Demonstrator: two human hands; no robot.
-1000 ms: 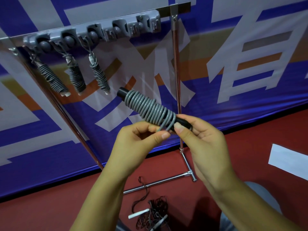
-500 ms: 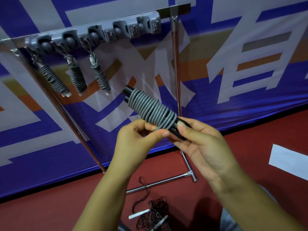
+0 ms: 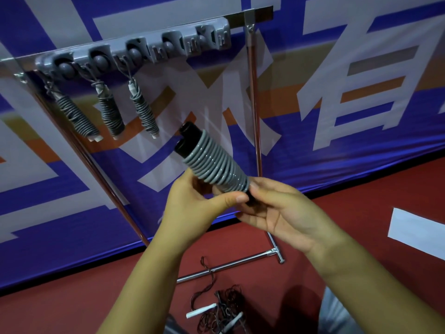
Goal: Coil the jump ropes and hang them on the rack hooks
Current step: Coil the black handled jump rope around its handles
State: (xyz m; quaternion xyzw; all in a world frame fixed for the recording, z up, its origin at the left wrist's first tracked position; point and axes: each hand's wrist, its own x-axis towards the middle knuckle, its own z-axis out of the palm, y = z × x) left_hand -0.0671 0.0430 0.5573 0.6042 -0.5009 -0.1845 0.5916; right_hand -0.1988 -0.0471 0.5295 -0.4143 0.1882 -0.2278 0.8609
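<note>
While the coiled jump rope [image 3: 216,165] is held at the centre of the frame, tilted with its 2 black handle ends toward the upper left, the winding step looks finished or nearly so. Its lower end is pinched by the left hand [image 3: 192,208], thumb tip against the last grey turns, and the black handle base is grasped from below by the right hand [image 3: 281,213]. On the hook rail [image 3: 134,49] in the upper left, 3 wound ropes [image 3: 110,112] hang already, and hooks to their right appear free. Securing the loose end and lifting the bundle to a free hook is judged to be called for next; whether a hanging loop has been left cannot be told. More tangled rope [image 3: 221,307] lies on the red floor at bottom centre. Compared with 1 second ago, the bundle has been tipped more steeply upward and drawn slightly right.
</note>
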